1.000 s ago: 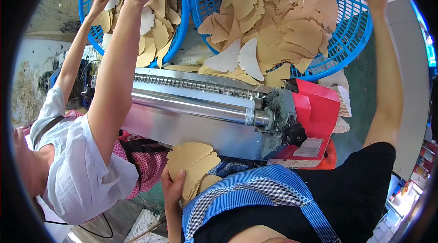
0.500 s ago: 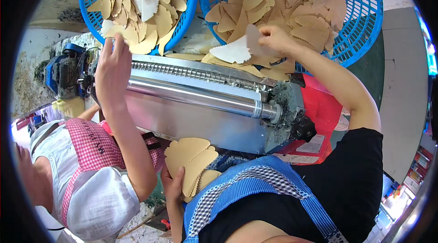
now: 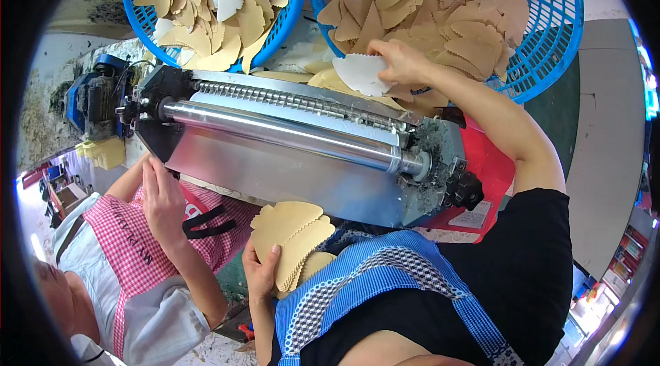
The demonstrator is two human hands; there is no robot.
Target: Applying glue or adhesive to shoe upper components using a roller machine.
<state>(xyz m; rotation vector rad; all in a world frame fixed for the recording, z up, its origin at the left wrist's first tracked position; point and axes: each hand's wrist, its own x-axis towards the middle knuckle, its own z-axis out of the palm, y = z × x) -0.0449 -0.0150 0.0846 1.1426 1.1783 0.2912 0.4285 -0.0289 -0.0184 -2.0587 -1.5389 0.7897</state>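
Your left hand [image 3: 262, 270] grasps 1 gathered stack [image 3: 291, 234] before the roller [image 3: 275, 134]; your right hand [image 3: 404, 63] pinches a white piece [image 3: 357, 73] behind it, where more pieces [image 3: 471, 46] fill 2 baskets [image 3: 576, 29].

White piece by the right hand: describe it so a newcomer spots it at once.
Find the machine with the long steel roller. Beyond it, at the right blue basket, the right hand grips the white piece by one end. Its white colour sets it apart from the tan pieces in that basket.
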